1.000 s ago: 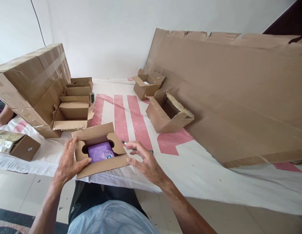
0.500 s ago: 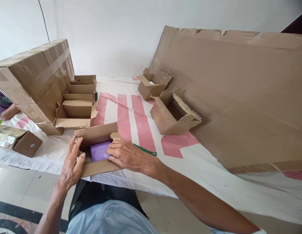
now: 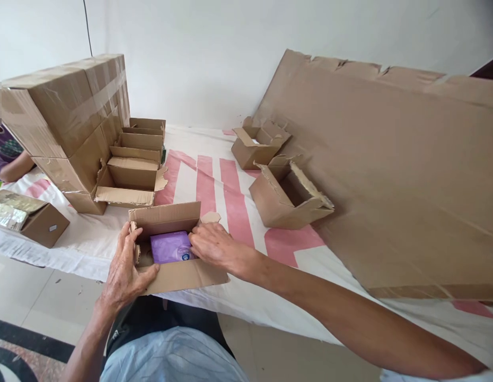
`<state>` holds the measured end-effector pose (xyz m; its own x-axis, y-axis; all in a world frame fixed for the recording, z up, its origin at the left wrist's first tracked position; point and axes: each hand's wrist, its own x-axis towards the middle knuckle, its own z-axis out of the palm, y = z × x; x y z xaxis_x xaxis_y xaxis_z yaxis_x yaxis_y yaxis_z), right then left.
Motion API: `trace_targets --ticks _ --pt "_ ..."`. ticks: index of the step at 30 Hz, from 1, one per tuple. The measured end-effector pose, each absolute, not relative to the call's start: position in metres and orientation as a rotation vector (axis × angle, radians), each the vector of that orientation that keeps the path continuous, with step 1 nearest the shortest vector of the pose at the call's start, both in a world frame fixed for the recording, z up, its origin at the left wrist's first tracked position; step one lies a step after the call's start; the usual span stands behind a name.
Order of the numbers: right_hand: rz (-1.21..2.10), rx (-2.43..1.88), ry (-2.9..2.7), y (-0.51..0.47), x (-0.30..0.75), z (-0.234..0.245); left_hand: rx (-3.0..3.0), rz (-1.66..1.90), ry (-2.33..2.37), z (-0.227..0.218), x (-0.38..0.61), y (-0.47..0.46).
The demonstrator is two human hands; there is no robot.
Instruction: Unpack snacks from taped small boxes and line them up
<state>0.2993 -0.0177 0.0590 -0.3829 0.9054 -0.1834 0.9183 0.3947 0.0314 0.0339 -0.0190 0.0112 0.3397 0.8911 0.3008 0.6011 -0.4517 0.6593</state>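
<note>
An open cardboard box with raised flaps stands at the table's near edge. Inside lies a purple packet with a round printed emblem, its right end covered by my right hand. My left hand clasps the box's left end, fingers along the side flap and thumb over the front flap. From the right, my right hand reaches over the box's right end. Its bent fingers are closed at the packet's right edge, and the fingertips are partly hidden.
Two open boxes stand right of centre before a large leaning cardboard sheet. Stacked taped boxes and a row of open boxes occupy the left. Another box sits far left, near a person's arm.
My right hand has moved off the packet's middle to its right end, uncovering the printed emblem. My left thumb has come down onto the front flap. The view has shifted slightly.
</note>
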Motion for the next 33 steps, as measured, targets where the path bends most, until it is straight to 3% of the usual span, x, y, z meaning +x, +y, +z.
trace_targets --ticks 4,16,24,33 --pt "-0.404 1.632 2.261 0.006 0.274 0.059 2.152 0.919 1.300 0.006 0.034 -0.022" --pt "-0.722 1.772 2.165 0.012 0.277 0.046 2.124 0.974 1.268 -0.006 0.039 -0.023" --pt "-1.794 2.410 1.829 0.003 0.285 0.015 2.097 0.957 1.278 -0.006 0.044 -0.029" --pt "-1.560 2.415 2.189 -0.001 0.284 -0.003 2.100 0.939 1.288 -0.005 0.047 -0.034"
